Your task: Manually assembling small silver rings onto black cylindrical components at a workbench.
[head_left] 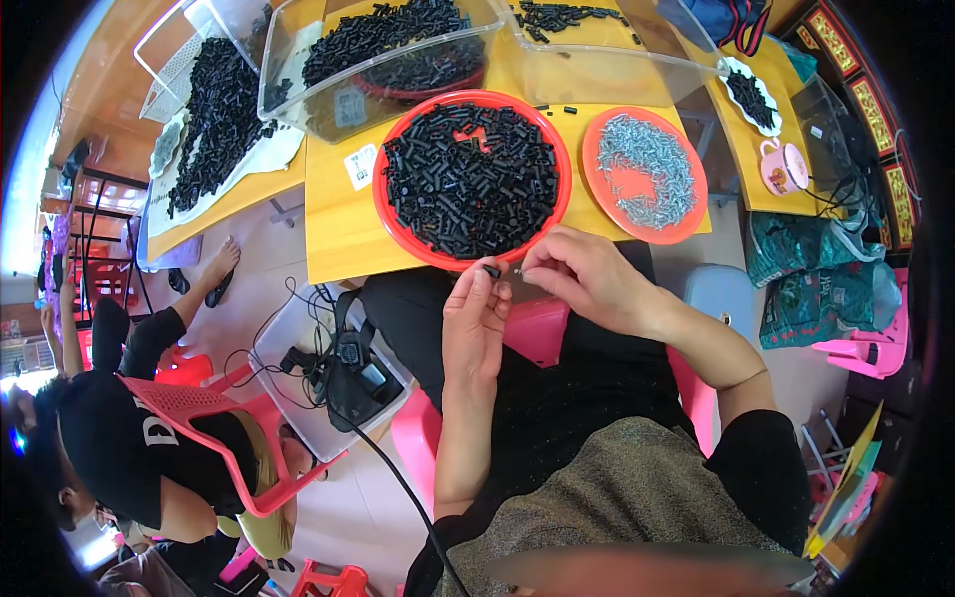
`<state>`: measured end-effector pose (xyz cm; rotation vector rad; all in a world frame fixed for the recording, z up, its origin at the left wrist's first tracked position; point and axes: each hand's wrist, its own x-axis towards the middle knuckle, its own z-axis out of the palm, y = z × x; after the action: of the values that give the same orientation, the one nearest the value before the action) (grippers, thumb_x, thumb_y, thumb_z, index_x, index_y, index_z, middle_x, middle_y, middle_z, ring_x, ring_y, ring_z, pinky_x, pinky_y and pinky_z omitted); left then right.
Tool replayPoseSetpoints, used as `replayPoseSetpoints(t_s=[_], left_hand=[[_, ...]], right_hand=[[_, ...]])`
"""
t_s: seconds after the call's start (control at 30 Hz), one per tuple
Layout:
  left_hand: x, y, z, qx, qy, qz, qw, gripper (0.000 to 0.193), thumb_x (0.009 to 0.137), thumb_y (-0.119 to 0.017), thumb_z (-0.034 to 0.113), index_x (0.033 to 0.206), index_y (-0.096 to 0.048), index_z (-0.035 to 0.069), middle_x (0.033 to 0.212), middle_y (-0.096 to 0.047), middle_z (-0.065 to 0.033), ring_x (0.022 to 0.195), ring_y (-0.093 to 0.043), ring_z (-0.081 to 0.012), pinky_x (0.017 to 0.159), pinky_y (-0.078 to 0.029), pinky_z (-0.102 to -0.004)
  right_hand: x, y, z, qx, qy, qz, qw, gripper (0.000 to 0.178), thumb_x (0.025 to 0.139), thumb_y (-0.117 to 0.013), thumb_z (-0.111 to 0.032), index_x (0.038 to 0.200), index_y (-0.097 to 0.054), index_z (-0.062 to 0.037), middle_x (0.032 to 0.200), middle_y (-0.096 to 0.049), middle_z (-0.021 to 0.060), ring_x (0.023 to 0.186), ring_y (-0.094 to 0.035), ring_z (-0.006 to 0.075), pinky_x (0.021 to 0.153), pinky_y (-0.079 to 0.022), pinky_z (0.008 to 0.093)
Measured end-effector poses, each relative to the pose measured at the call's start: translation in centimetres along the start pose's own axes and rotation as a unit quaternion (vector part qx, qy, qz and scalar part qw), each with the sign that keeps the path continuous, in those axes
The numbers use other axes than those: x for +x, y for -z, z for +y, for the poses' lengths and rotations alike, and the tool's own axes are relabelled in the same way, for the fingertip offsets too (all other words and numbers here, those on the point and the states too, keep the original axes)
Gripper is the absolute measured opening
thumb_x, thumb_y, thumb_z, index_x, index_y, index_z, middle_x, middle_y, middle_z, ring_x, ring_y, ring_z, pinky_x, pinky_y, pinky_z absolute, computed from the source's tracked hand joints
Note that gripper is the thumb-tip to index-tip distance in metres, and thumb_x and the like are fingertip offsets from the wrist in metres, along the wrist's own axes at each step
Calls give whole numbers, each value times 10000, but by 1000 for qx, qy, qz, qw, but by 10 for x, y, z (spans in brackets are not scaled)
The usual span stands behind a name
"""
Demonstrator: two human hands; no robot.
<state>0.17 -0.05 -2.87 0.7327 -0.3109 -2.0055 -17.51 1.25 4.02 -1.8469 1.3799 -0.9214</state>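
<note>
My left hand (477,308) pinches a small black cylindrical plastic piece (490,271) between thumb and fingers, just off the table's near edge. Close beside it on the right, my right hand (572,271) has thumb and forefinger closed on a tiny silvery screw (519,271), its tip toward the black piece. Right beyond my hands stands a round red basin (382,189) heaped with black pieces (468,184) of the same kind. To its right, an orange plate (624,209) holds a spread of silvery screws (652,164).
Clear plastic bins (383,104) with more black pieces stand at the back. Another black heap (214,119) lies on white cloth at left. Cables and a black device fill a box (274,348) below left. Another person (109,438) sits at left; a pink cup (784,169) stands right.
</note>
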Motion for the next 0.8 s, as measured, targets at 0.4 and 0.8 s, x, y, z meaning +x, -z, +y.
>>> replayPoseSetpoints(t_s=[0.4, 0.8], left_hand=[[-7, -15, 9, 11, 3, -25, 1000, 245, 931, -530, 100, 1156, -569, 12, 942, -590, -23, 805, -542, -84, 702, -453, -205], [-11, -17, 8, 234, -149, 10, 961, 114, 900, -570, 57, 1002, -593, 11, 811, -604, -24, 698, -547, -75, 663, -437, -197]], right_hand=[[16, -3, -8, -66, 25, -26, 997, 115, 853, -575, -99, 881, -506, -11, 838, -518, 139, 739, -561, 328, 624, -464, 407], [21, 3, -16, -191, 87, -100, 973, 85, 818, -562, -68, 863, -522, -9, 890, -494, 134, 741, -554, 328, 620, -485, 413]])
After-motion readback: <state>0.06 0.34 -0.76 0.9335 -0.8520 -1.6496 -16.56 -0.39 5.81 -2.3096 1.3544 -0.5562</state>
